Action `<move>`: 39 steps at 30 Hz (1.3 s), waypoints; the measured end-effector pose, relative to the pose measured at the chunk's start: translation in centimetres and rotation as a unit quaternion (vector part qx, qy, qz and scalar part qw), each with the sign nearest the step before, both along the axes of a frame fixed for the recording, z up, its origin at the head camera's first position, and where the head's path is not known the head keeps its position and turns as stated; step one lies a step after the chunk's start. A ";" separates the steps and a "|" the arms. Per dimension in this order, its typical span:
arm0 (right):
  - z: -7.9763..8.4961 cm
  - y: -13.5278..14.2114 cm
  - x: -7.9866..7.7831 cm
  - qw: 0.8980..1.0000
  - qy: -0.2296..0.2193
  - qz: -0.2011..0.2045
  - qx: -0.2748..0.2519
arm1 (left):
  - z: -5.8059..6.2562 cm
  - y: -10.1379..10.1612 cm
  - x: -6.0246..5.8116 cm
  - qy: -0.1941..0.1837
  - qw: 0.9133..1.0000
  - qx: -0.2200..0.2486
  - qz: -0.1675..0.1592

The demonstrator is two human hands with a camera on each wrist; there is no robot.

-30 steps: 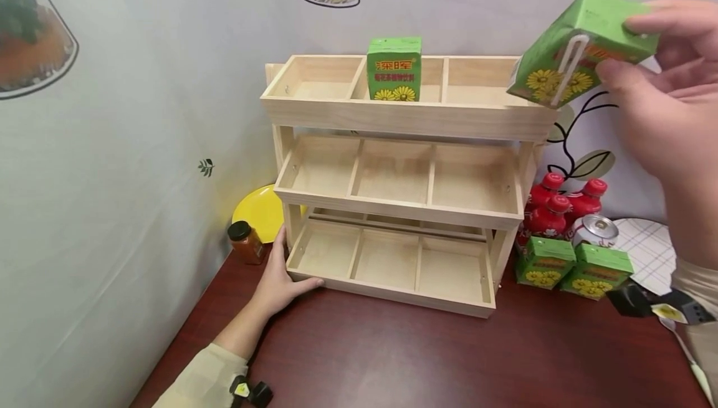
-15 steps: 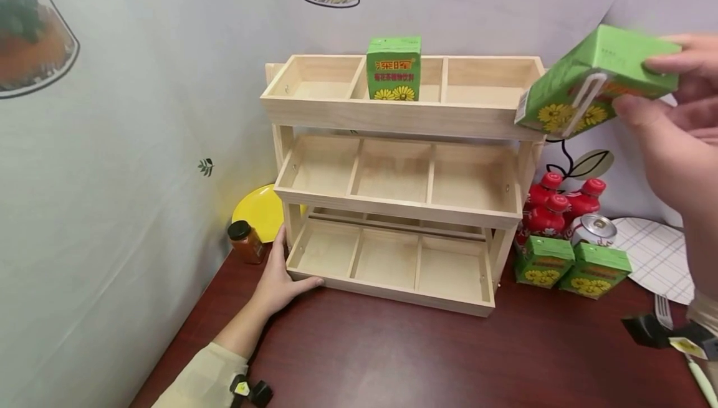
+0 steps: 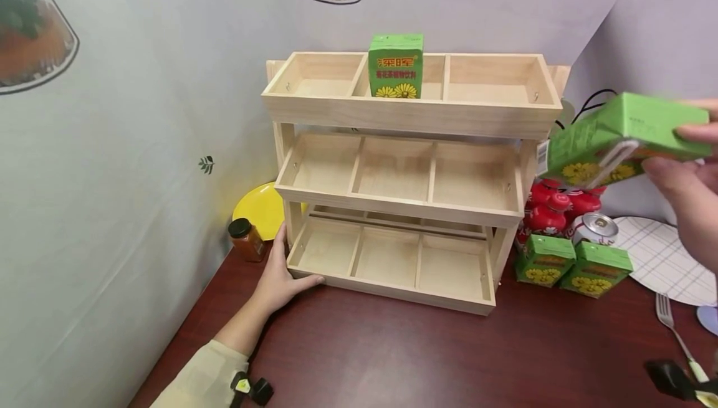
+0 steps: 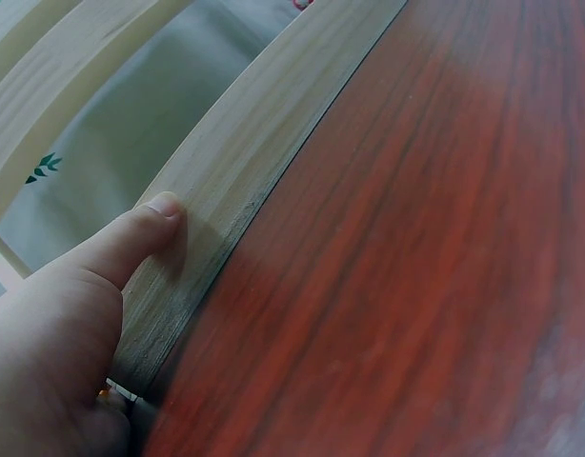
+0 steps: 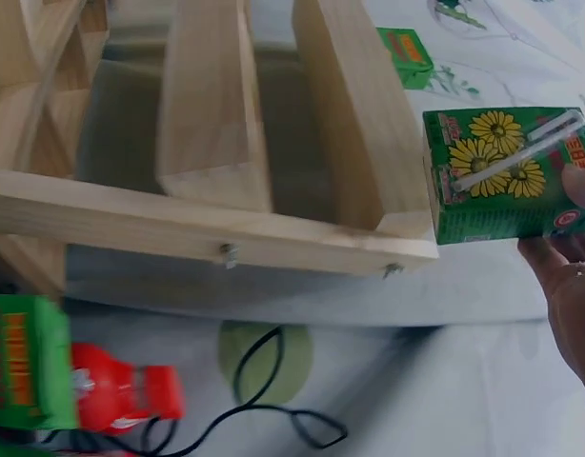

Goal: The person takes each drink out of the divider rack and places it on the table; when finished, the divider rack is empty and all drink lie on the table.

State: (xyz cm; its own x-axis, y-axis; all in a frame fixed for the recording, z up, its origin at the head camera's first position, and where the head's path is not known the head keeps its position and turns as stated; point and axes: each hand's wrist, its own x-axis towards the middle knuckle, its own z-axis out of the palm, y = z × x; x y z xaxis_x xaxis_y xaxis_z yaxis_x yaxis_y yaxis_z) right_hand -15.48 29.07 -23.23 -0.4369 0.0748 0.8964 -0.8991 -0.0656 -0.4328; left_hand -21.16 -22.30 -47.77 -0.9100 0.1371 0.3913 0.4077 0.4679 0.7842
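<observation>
A three-tier wooden shelf rack with divided trays stands on the dark red table. My left hand grips its lower left corner, thumb along the bottom tray's front board; the other fingers run up the side. At the far right my right hand pinches a green drink carton with yellow flowers and a straw, tilted, in the air beside the rack's right end. Another green drink carton stands upright in the top tray's middle compartment. The lower trays hold nothing.
Right of the rack stand two green cartons, several red bottles and a can. A checked plate and a fork lie farther right. At left are a lidded jar and a yellow plate.
My right hand has moved down and to the right with its carton, from in front of the top tray's right end to beside the rack. My left hand has stayed put.
</observation>
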 end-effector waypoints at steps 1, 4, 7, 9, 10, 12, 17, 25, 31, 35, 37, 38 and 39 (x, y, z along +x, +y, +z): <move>-0.5 0.1 0.3 1.000 -0.002 0.003 -0.001 | 0.5 0.2 0.3 0.001 1.000 0.000 -0.001; -2.2 0.6 0.9 0.997 -0.014 0.058 -0.043 | 1.9 0.7 0.9 0.007 1.000 0.000 -0.010; -3.8 1.1 1.4 0.995 -0.032 0.072 -0.064 | 2.6 0.9 1.3 0.006 1.000 -0.001 -0.010; -4.8 1.4 1.6 0.994 -0.029 0.079 -0.074 | 2.5 0.9 1.4 0.004 1.000 -0.002 -0.009; -5.3 1.6 1.7 0.993 -0.026 0.085 -0.079 | 2.6 1.0 1.5 0.003 1.000 -0.002 -0.008; -6.3 1.9 1.9 0.991 -0.026 0.099 -0.088 | 2.4 0.9 1.4 0.003 1.000 0.001 -0.008; -8.8 2.3 2.5 0.986 -0.046 0.132 -0.095 | 0.8 0.3 0.7 0.004 1.000 0.000 -0.001; -12.4 3.6 3.4 0.993 -0.090 0.075 -0.027 | -0.8 -0.3 -0.3 0.000 1.000 -0.005 0.007; -15.1 4.5 5.1 0.940 -0.244 -0.201 0.125 | -0.9 -0.2 -0.3 -0.002 1.000 -0.005 0.008; -16.4 4.8 5.5 0.914 -0.298 -0.227 0.156 | -0.9 -0.2 -0.3 0.000 1.000 -0.005 0.008; -17.0 4.9 5.5 0.908 -0.310 -0.232 0.162 | -0.9 -0.3 -0.3 0.001 1.000 -0.003 0.007; -17.3 5.0 5.5 0.906 -0.309 -0.236 0.168 | -0.9 -0.3 -0.4 0.001 1.000 -0.003 0.006; -17.5 5.0 5.4 0.897 -0.315 -0.250 0.181 | -0.9 -0.3 -0.4 0.000 1.000 -0.001 0.006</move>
State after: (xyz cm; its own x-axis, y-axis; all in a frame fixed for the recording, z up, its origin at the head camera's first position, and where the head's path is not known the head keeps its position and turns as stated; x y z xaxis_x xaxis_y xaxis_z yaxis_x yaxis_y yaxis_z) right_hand -10.05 34.05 -40.74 -0.8588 0.1570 0.4877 -0.3457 0.5248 -0.7778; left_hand -21.55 -22.58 -48.62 -0.9119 0.1270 0.3902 0.4013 0.4740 0.7838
